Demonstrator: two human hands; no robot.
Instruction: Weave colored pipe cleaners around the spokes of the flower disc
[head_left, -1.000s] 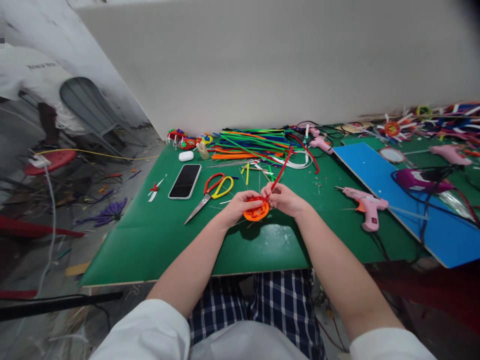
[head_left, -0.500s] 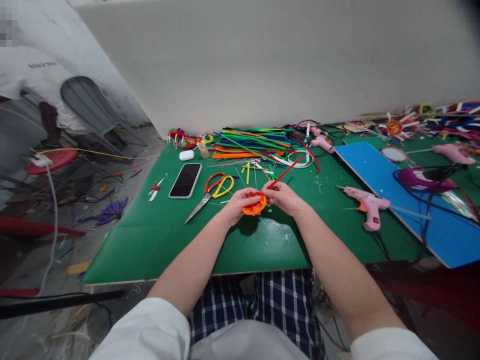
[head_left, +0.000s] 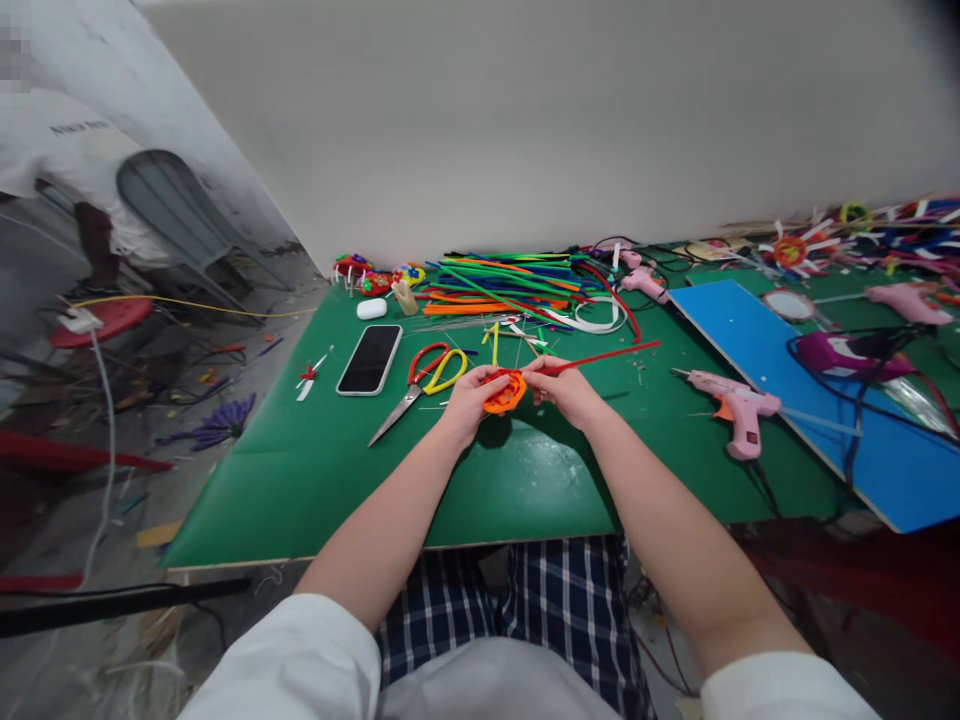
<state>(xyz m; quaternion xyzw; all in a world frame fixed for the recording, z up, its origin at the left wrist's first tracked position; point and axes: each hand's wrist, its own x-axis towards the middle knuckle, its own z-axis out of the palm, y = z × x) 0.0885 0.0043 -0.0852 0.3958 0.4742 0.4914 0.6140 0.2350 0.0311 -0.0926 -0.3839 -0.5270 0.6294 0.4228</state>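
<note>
Between my hands is a small round orange and red woven piece (head_left: pixel 505 394), made of fuzzy stems, with thin wires sticking out around it. My left hand (head_left: pixel 471 393) grips its left side, thumb on top. At its right edge my right hand (head_left: pixel 559 387) pinches a red pipe cleaner (head_left: pixel 619 353), whose loose end points right. Just left of my hands lie scissors (head_left: pixel 420 385) with red and yellow handles. A yellow pipe cleaner piece (head_left: pixel 495 343) and small scraps lie beyond my fingers.
On the green table (head_left: pixel 300 500) are a phone (head_left: pixel 370 360), a white earbud case (head_left: pixel 371 308) and a pile of coloured pipe cleaners (head_left: pixel 510 283). At right are a pink glue gun (head_left: pixel 739 405), a blue board (head_left: pixel 810 400) and cables. A person (head_left: pixel 67 150) sits far left.
The red pipe cleaner has swung from pointing up and right to lying nearly level toward the right. The woven piece has shifted slightly left and tilted in my hands.
</note>
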